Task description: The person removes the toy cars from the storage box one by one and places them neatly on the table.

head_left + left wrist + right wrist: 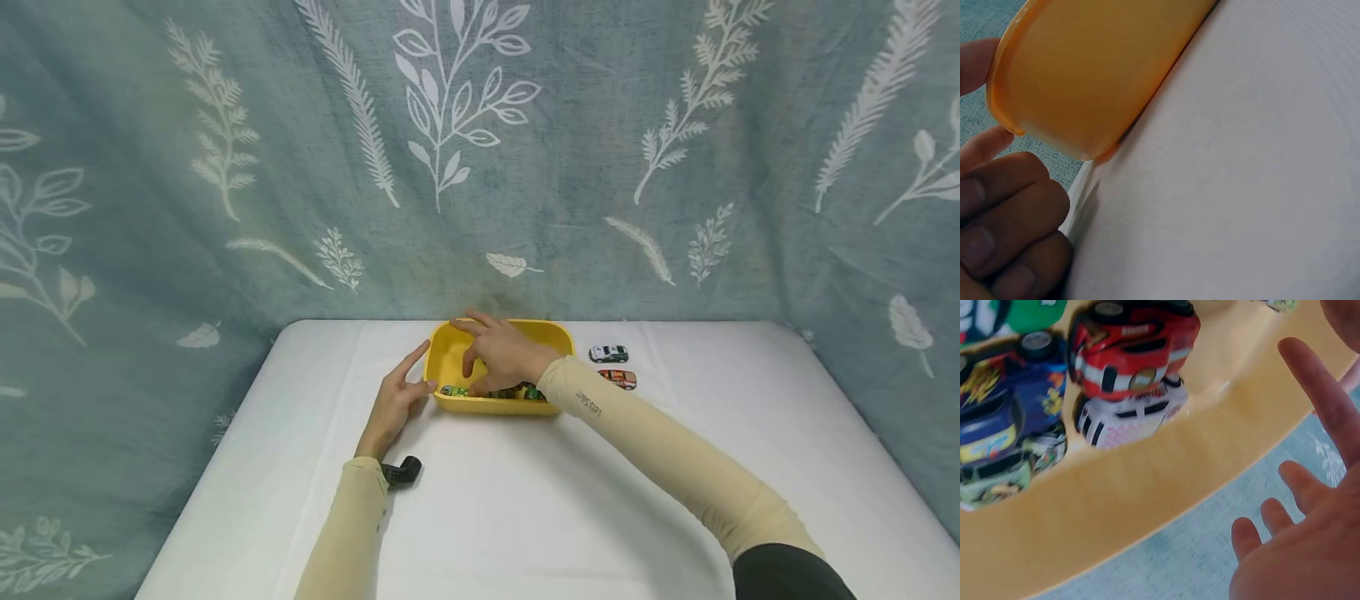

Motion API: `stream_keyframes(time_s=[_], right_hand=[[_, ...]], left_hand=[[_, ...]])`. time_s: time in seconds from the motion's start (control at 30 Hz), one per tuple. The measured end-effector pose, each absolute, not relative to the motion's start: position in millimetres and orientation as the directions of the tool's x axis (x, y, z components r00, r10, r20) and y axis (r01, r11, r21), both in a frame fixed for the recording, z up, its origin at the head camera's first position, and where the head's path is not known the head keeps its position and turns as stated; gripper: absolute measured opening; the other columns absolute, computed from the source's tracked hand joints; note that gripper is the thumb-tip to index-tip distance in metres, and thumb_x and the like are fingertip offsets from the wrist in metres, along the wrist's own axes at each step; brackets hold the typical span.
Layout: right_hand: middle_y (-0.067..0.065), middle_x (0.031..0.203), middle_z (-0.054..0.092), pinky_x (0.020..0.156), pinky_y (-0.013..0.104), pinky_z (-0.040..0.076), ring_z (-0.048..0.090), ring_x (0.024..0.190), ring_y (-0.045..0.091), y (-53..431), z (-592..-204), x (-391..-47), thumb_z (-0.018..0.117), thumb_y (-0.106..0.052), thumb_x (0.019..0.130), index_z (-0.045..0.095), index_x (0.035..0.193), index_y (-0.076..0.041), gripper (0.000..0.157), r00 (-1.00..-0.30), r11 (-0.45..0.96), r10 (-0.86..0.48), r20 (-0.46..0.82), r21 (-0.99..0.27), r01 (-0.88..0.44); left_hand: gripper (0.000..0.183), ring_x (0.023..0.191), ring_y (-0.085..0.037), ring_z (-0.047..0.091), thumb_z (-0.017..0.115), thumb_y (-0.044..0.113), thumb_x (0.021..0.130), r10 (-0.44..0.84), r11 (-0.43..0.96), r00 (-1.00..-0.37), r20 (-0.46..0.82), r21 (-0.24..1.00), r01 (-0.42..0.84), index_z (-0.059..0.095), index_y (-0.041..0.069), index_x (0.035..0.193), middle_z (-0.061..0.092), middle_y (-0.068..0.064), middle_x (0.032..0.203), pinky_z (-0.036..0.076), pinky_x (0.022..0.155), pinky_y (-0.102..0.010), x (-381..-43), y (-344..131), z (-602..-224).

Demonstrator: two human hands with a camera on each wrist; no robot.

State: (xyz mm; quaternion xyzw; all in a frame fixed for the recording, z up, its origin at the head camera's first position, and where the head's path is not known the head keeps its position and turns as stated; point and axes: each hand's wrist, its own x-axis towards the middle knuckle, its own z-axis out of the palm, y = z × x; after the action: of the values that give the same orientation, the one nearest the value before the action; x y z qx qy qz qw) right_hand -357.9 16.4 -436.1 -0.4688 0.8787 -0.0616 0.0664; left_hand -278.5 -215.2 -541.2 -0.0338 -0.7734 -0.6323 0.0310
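A yellow plastic tub [502,407] stands near the table's far edge. Inside it lie several toy cars, among them a red car [1138,353], a white car [1132,415] and a blue car [994,425]. At the tub's left end, the thumb and index finger of my left hand [392,404] touch the rim; its other fingers curl below, holding nothing. Over the tub reaches my right hand [506,354], its fingers spread and no car seen in them. Close to that hand, a green toy car [453,391] lies along the front wall.
Right of the tub, a white-and-green toy car [608,353] and an orange-red toy car [622,380] sit on the white tablecloth [525,517]. The right forearm partly overlaps the orange-red one. A leaf-patterned teal curtain [570,250] hangs behind the table.
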Motion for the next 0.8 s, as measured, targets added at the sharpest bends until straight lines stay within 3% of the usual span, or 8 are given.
stream_keyframes(time_s=[0.47, 0.8], right_hand=[[0.009, 0.17, 0.038, 0.126, 0.063, 0.025, 0.015, 0.163, 0.041, 7, -454, -358, 0.084, -0.037, 0.091, 0.086, 0.101, -0.028, 0.014, -0.513, 0.521, -0.852, -0.105, -0.084, -0.849], [0.01, 0.154, 0.06, 0.123, 0.064, 0.029, 0.024, 0.161, 0.039, 2, -460, -363, 0.087, -0.031, 0.089, 0.087, 0.098, -0.025, 0.011, -0.516, 0.532, -0.847, -0.128, -0.166, -0.831]], left_hand=[[0.072, 0.045, -0.011, 0.028, 0.069, 0.019, 0.094, 0.012, 0.191, -0.996, 0.088, 0.978, 0.088, 0.047, 0.04, 0.159, 0.036, 0.009, 0.05, 0.028, 0.047, -0.026, -278, -213, -541], [0.073, 0.045, -0.012, 0.028, 0.07, 0.02, 0.094, 0.017, 0.193, -0.995, 0.095, 0.976, 0.096, 0.047, 0.04, 0.16, 0.036, 0.01, 0.049, 0.029, 0.046, -0.026, -278, -218, -540]])
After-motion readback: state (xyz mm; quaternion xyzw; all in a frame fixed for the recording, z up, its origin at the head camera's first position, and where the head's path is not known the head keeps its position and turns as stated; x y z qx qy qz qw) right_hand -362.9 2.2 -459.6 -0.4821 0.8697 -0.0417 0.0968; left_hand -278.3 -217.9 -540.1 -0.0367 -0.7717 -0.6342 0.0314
